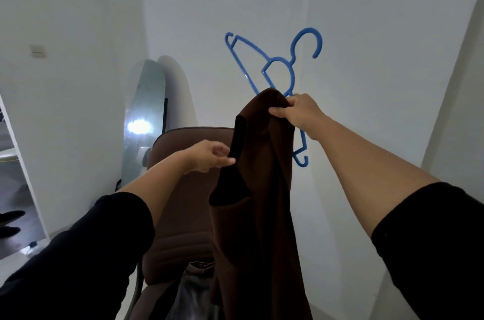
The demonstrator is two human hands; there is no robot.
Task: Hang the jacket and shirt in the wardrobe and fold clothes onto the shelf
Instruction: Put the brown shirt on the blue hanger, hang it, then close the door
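Hanging is not yet done: brown jacket (262, 188) at frame centre is pinched together with blue hanger (277, 65) by right hand (298, 112); left hand (209, 156), fingers loosely spread, touches its edge.

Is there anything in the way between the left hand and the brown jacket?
No, nothing visible. The left hand is right at the edge of the brown jacket, fingertips about touching it. The right hand pinches the jacket's top together with the blue hanger. The brown chair is behind, not between.
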